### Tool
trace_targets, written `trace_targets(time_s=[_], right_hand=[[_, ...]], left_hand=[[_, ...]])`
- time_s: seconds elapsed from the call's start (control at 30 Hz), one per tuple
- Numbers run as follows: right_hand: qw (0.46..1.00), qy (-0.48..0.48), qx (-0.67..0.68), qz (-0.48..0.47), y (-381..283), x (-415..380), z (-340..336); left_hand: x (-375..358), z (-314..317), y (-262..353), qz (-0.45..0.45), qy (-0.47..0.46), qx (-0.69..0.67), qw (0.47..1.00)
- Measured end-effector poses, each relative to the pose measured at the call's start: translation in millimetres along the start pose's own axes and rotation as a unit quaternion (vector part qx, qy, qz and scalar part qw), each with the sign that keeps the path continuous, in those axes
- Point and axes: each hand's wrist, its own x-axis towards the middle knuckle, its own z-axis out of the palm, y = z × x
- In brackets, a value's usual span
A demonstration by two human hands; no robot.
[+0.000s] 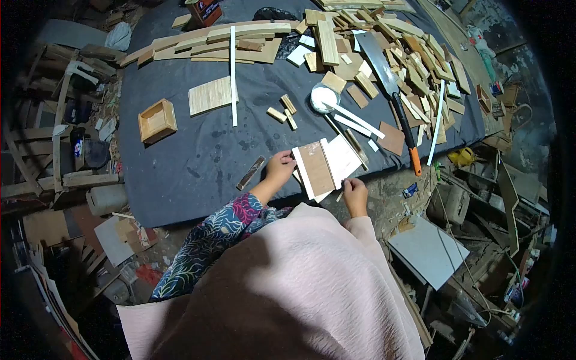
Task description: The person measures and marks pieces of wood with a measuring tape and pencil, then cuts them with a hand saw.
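Note:
A brown wooden panel with white strips along its left and right sides lies at the table's near edge, over a white board. My left hand has its fingertips at the panel's upper left side, by the white strip. Close to the panel's lower right corner is my right hand, its fingers bent together on something small that I cannot make out. Beyond the panel stands a round container of white paste, with a white stick leaning out of it.
A handsaw with an orange-tipped handle lies at right, beside a heap of wood offcuts. An open wooden box and a striped wooden board are at left. Long curved wood pieces lie at the back.

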Motion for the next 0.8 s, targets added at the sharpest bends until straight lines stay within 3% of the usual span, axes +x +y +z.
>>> trace_targets(time_s=[0.03,0.1,0.2,0.3,0.5,0.73,0.8], right_hand=[[0.996,0.058,0.006,-0.063,-4.1,-1.2,0.5],[0.997,0.031,0.043,-0.061,-20.3,-12.5,-2.0],[0.988,-0.076,0.083,-0.107,-36.1,-30.7,0.2],[0.981,-0.114,0.06,-0.148,-32.6,-42.3,13.0],[0.98,-0.097,0.023,-0.174,-31.6,-46.8,23.9],[0.981,-0.127,0.041,-0.142,-33.1,-45.7,22.0],[0.982,0.035,0.037,-0.182,-33.1,-39.4,17.1]], left_hand=[[0.5,0.8,-2.4,0.04,0.027,0.081,0.996],[8.7,0.7,-12.4,0.051,0.052,0.043,0.996],[6.2,-1.7,7.7,0.134,0.047,0.098,0.985],[9.6,-3.2,8.5,0.115,0.02,0.06,0.991],[13.8,-1.5,5.6,0.098,0.017,0.036,0.994],[15.1,1.7,7.2,0.091,0.054,0.045,0.993],[16.4,1.9,9.1,0.126,0.068,0.125,0.982]])
